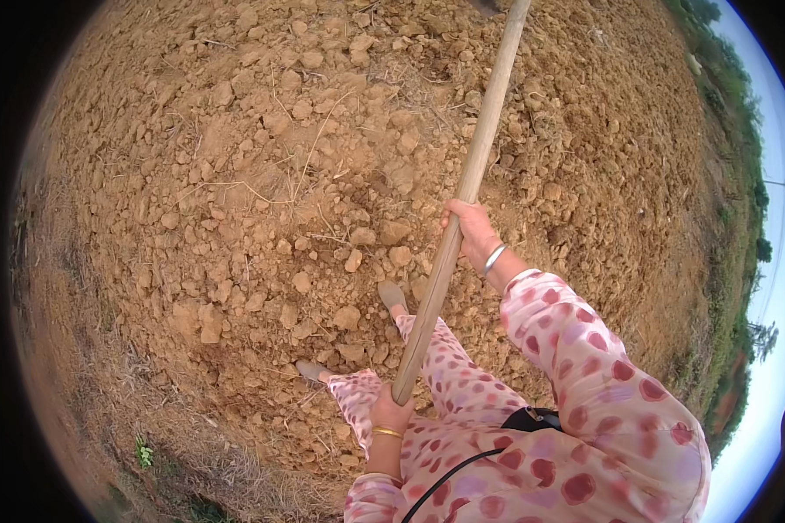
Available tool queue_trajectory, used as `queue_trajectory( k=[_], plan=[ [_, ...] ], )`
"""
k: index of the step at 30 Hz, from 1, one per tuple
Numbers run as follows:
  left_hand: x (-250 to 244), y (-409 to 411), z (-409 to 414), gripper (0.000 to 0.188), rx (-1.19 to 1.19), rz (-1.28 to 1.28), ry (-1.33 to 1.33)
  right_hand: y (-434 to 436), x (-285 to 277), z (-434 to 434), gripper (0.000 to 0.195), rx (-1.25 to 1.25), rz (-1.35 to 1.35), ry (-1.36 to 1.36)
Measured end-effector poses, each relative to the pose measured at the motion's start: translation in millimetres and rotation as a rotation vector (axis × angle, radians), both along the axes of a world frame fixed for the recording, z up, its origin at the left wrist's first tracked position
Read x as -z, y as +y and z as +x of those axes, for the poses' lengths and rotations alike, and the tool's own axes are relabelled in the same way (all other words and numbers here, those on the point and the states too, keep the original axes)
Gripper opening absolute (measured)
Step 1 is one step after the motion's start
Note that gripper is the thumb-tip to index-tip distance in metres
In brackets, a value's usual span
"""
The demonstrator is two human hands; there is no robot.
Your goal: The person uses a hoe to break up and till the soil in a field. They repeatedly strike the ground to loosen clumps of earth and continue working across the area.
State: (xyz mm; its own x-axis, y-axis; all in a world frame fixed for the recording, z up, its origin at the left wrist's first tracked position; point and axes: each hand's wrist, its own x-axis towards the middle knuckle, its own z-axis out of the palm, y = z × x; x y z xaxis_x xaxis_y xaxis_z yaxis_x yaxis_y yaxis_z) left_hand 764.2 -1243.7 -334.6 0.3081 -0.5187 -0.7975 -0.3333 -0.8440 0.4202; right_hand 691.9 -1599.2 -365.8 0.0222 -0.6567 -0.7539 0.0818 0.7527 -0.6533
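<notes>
A long wooden handle of a hoe-like tool slants from the top edge down to my waist. Its lower end has a lengthwise crack. My right hand, with a silver bangle at the wrist, is wrapped around the middle of the shaft. Near the butt end, my left hand grips it, a gold-coloured bangle on that wrist. Only a dark, blurred bit of the tool's head shows at the top edge; the rest is out of view. Beneath the handle lies broken, cloddy brown soil.
My two shoes, one ahead and one behind, stand on the loose clods. Dry stalks lie over the soil. Dry grass and a small green plant are at lower left. Green bushes line the field's right side.
</notes>
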Motion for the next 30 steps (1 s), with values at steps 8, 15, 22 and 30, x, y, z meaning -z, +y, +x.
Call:
queue_trajectory(
  k=[8,15,22,30],
  plan=[
    [-60.9,-68.9,-12.9,0.044,-0.057,0.028,0.145,-43.9,63.5,0.2,0.009,-0.145,0.248,0.033],
    [-107.0,149.4,-9.6,0.050,-0.066,0.346,0.145,189.8,75.1,1.5,0.009,-0.126,0.680,-0.124],
    [-79.3,171.0,21.8,0.045,0.081,0.204,-0.080,182.4,48.4,-6.6,0.010,0.080,0.678,-0.329],
    [-32.0,27.3,-9.9,0.041,0.065,-0.057,-0.022,31.7,4.8,-13.7,0.012,0.020,0.230,-0.159]
  ],
)
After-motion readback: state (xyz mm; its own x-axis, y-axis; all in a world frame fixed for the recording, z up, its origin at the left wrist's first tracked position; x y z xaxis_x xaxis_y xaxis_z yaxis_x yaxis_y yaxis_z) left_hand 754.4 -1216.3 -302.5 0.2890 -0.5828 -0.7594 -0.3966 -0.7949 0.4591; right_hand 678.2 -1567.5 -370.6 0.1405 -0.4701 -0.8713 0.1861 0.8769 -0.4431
